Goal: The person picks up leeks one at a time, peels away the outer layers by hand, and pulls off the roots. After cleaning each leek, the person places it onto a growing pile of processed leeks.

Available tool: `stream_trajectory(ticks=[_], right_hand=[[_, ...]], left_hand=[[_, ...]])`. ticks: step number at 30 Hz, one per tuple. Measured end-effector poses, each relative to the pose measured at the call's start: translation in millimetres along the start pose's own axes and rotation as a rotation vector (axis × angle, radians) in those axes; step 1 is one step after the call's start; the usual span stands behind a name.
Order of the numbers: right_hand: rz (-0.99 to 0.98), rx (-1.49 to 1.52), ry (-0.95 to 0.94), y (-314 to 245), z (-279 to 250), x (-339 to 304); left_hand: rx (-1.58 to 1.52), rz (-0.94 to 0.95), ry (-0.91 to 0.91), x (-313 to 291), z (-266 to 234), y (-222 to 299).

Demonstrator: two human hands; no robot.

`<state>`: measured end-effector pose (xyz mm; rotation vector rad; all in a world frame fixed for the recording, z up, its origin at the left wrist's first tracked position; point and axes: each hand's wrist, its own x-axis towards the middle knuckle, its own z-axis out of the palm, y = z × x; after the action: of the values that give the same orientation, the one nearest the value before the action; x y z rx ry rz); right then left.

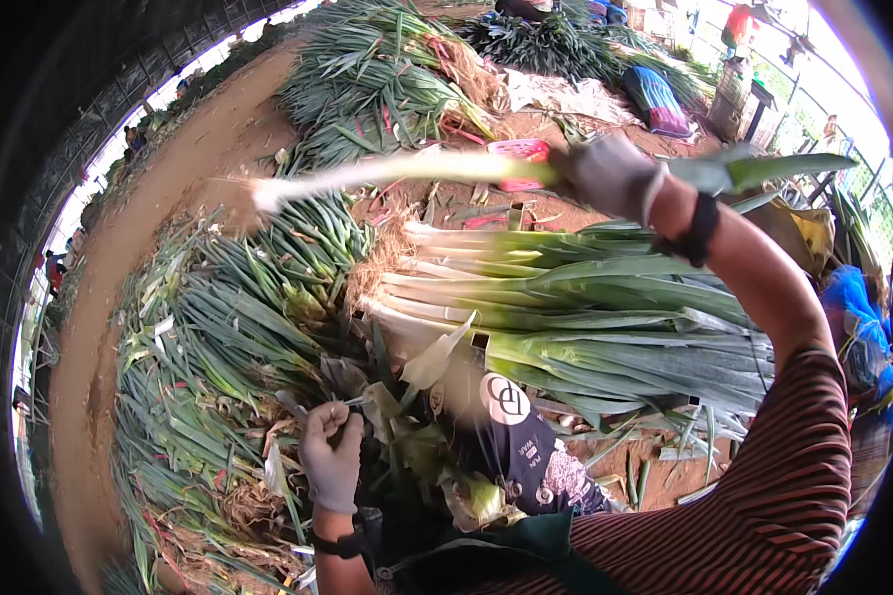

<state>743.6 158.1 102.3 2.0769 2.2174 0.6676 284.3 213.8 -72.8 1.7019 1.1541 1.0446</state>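
My right hand (605, 177), in a pale glove, grips a long leek (397, 171) where its white stem turns green. It is held level above the other leeks, its blurred root end to the left and its leaves past my wrist. Beneath it lies a neat row of leeks (566, 288), roots to the left and leaves to the right. Low in front of me, my gloved left hand (332, 456) is closed, fingertips pinched together. Thin pale scraps show beside those fingers; what they hold is unclear. Loose peeled leaves (437, 359) hang over my lap, near that hand.
A big heap of untrimmed leeks (228, 327) spreads along my left, with another heap (377, 84) beyond. Short dark posts (515, 216) stand by the row. A pink-red plastic item (519, 159) lies behind my right hand. Blue bags (856, 317) sit at the right.
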Motion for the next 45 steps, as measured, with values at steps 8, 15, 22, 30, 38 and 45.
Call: stream_trajectory(ticks=[8,15,22,30,38,45], right_hand=[[0.191,0.099,-0.621,40,93,-94],[0.435,0.318,-1.038,-5,78,-32],[0.099,0.163,-1.039,-11,179,-13],[0.467,0.349,-1.153,-11,98,28],[-0.261,0.508,-0.558,-185,-3,65],[-0.565,0.147,-0.921,-384,59,108]], left_hand=[[0.271,0.245,-0.266,112,78,-18],[0.387,0.202,-0.522,166,155,-22],[0.119,0.146,-0.471,148,121,-66],[-0.163,0.013,0.084,105,-29,-60],[-0.453,-0.319,0.416,13,-157,-75],[-0.297,-0.44,0.557,-112,-229,-85]])
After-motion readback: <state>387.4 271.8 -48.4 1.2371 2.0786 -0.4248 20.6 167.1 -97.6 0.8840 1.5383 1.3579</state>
